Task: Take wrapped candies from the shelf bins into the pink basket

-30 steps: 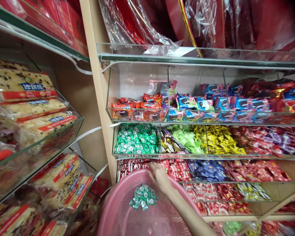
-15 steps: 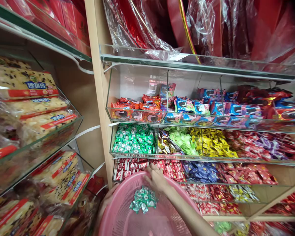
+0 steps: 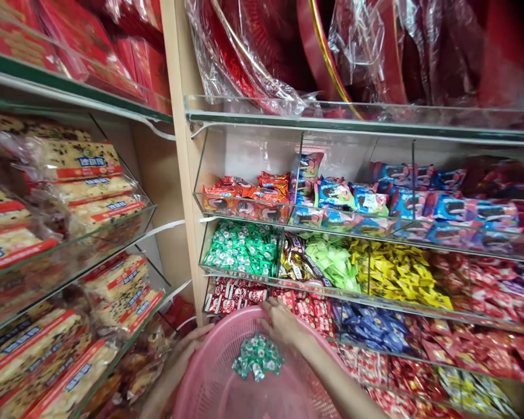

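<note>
A round pink plastic basket [image 3: 220, 329] with perforated sides is held low in front of me. Inside, a small heap of green-wrapped candies [image 3: 257, 356] lies toward its far side. My left hand [image 3: 191, 344] grips the basket's left rim, its fingertips partly hidden against the outer wall. At the far rim, my right hand [image 3: 281, 323] is closed over the edge, with that forearm crossing above the basket's right part. Just beyond the right hand, red-and-white wrapped candies [image 3: 236, 295] fill a bin.
Glass-fronted shelves ahead hold green candies [image 3: 243, 247], yellow candies [image 3: 402, 273], blue candies [image 3: 375, 326] and packaged snacks [image 3: 336, 195]. A wooden post [image 3: 181, 174] divides them from left shelves of wrapped pastries [image 3: 76, 160]. Plastic-wrapped red items [image 3: 253, 52] stand overhead.
My view has shifted slightly, so the shelves sit lower and farther right. Both hands stay on the basket, and the left one shows more. The green candies remain inside.
</note>
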The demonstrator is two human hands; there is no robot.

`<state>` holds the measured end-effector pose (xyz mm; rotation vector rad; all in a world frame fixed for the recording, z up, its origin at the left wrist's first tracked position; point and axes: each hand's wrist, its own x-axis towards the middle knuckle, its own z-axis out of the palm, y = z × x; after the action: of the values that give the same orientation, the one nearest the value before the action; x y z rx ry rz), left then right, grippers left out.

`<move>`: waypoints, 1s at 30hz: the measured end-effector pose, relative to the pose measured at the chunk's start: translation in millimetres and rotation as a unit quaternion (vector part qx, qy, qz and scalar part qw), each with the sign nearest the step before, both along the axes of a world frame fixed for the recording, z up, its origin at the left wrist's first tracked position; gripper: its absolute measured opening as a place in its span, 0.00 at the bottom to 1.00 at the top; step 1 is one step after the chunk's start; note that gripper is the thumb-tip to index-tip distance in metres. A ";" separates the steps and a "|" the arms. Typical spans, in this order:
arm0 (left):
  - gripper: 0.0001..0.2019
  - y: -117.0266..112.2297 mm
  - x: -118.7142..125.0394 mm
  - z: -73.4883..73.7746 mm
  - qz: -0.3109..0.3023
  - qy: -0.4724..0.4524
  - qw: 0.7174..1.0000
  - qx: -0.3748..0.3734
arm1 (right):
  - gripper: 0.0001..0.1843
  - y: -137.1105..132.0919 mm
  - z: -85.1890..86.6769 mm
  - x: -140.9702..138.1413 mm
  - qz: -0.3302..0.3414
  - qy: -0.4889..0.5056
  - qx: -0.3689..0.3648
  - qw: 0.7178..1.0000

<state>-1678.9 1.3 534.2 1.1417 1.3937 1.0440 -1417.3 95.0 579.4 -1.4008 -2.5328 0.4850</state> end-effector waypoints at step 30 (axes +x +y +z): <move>0.26 68.0 70.8 0.9 -0.130 0.555 0.817 0.084 | 0.27 -29.7 -44.0 -26.8 0.035 0.073 -0.026 0.996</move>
<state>-1608.1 69.3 535.1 2.1886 1.9260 0.2166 -1444.0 65.3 535.4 -1.2476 -2.4747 0.6445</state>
